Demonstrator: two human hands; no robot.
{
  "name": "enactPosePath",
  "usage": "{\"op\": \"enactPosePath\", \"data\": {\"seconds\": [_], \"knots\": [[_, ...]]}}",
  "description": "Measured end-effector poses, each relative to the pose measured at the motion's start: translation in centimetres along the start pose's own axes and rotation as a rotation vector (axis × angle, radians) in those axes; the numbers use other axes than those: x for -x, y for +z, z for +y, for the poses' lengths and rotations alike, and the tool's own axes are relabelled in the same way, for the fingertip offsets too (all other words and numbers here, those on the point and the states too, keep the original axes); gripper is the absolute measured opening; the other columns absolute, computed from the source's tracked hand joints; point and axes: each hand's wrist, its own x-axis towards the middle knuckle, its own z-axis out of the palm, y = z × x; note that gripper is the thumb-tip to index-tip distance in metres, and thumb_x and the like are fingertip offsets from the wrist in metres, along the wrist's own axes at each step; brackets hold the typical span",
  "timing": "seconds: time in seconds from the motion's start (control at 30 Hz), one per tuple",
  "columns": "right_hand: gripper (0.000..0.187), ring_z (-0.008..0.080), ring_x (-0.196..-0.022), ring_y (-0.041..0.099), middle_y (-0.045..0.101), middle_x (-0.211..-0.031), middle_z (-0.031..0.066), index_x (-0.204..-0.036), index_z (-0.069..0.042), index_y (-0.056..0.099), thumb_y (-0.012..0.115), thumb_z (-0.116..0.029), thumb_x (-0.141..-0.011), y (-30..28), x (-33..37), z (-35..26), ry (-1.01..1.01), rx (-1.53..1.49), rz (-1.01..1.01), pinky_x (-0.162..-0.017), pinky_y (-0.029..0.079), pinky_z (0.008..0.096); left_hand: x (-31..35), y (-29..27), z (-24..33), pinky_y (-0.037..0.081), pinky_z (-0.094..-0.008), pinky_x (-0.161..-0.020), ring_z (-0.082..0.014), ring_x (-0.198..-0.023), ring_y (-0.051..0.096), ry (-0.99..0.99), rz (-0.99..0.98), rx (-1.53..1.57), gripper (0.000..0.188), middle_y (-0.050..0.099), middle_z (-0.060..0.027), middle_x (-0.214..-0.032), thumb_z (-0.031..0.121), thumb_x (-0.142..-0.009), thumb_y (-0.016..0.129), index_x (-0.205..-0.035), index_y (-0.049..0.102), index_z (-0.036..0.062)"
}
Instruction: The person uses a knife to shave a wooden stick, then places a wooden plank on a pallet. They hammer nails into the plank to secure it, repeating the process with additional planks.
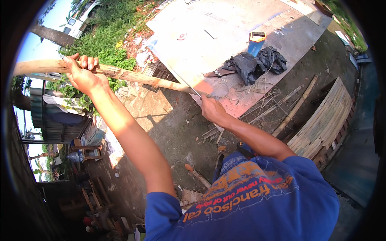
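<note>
A long, peeled wooden pole point(136, 76) runs from the left edge of the view toward the middle, slightly bent. My left hand point(85, 76) is wrapped round it near its thicker part, arm stretched out. Close to the pole's right end is my right hand point(213, 109), closed on a thin, straight metal tool point(181, 80) that slants up and left across the pole. Its handle is hidden in my fingers, and its exact kind cannot be made out.
Ahead lies a large, pale sheet-topped surface point(225, 24) with a blue-and-orange saw point(256, 43) and a crumpled black plastic bag point(257, 64). Bamboo poles point(295, 106) and a slatted bamboo panel point(323, 120) lie at the right. A wooden stool point(90, 152) stands at the left.
</note>
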Motion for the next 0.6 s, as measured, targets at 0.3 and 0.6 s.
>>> {"op": "enactPosePath", "data": {"seconds": [0.3,0.6], "knots": [[0.02,0.0525,-0.082,0.067,0.067,-0.084,0.0333,-0.105,0.006,0.055,0.053,-0.011,-0.094,6.1,4.0,13.1,0.197,-0.054,-0.009,-0.076,0.053,0.0594,-0.4,0.0,-0.8,0.034,-0.0292,-0.055,-0.011,-0.056,0.036,0.032,-0.067,0.006,0.04,0.039,-0.0011,-0.068,0.041,-0.105,0.057,-0.095,0.052,0.0035],[0.022,0.0523,-0.082,0.066,0.067,-0.085,0.032,-0.107,0.004,0.054,0.05,-0.017,-0.101,5.2,4.3,10.5,0.099,-0.056,0.046,-0.072,0.051,0.0596,-1.2,-0.6,-0.8,0.03,-0.0284,-0.054,-0.0105,-0.053,0.033,-0.01,-0.007,-0.052,0.039,0.037,0.0013,-0.065,0.043,-0.108,0.05,-0.091,0.051,0.0079]]}}
